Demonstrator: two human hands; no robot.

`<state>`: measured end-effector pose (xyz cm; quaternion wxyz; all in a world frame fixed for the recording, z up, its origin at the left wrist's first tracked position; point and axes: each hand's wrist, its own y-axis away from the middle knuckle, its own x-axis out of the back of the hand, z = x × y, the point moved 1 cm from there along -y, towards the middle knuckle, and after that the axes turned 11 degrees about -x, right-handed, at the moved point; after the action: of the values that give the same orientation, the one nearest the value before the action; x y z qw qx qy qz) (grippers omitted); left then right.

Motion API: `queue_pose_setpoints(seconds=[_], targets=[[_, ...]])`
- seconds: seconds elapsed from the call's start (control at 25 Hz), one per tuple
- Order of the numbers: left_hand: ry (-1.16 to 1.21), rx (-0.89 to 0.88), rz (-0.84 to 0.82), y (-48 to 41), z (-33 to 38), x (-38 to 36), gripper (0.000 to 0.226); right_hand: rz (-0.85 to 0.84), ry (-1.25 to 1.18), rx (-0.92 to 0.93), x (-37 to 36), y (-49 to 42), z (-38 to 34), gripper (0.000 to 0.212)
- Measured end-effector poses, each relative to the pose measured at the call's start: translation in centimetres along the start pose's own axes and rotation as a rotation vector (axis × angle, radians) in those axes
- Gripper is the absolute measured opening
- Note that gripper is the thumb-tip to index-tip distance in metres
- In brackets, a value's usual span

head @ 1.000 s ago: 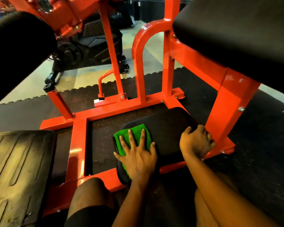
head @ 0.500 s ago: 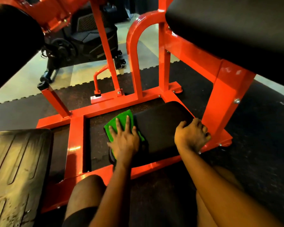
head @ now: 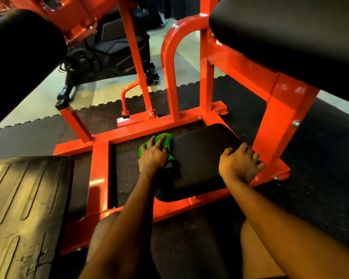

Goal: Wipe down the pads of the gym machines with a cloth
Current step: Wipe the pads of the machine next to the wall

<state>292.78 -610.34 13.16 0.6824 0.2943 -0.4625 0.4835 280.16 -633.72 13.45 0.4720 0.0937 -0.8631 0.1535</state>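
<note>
A low black pad (head: 199, 158) lies inside the orange machine frame (head: 101, 164) near the floor. My left hand (head: 153, 158) presses a green cloth (head: 165, 140) onto the pad's far left corner, its fingers bent over the bunched cloth. My right hand (head: 240, 165) grips the pad's right edge, fingers curled over it beside the orange upright. A larger black pad (head: 290, 31) sits overhead at the upper right. A black roller pad (head: 20, 57) fills the upper left.
A ribbed black footplate (head: 26, 208) lies at the lower left. An orange arch handle (head: 169, 57) and posts rise behind the low pad. A black exercise bike (head: 109, 55) stands on the pale floor beyond. My bare knees are at the bottom, on black rubber matting (head: 320, 178).
My left hand has slid the green cloth from the pad's near left part to its far left corner, and the cloth has bunched up. My right hand has stayed on the right edge.
</note>
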Motion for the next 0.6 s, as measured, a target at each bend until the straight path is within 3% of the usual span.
queue_pose_setpoints(seconds=[0.16, 0.32, 0.6], targets=[[-0.020, -0.036, 0.014, 4.9, 3.2, 0.6, 0.059, -0.003, -0.007, 0.005, 0.1, 0.2, 0.2, 0.041], [-0.159, -0.245, 0.034, 11.6, 6.1, -0.7, 0.058, 0.009, -0.025, 0.001, -0.1, 0.2, 0.2, 0.041], [-0.190, -0.429, -0.195, 2.0, 7.6, -0.4, 0.053, 0.037, -0.006, -0.027, -0.2, 0.2, -0.2, 0.040]])
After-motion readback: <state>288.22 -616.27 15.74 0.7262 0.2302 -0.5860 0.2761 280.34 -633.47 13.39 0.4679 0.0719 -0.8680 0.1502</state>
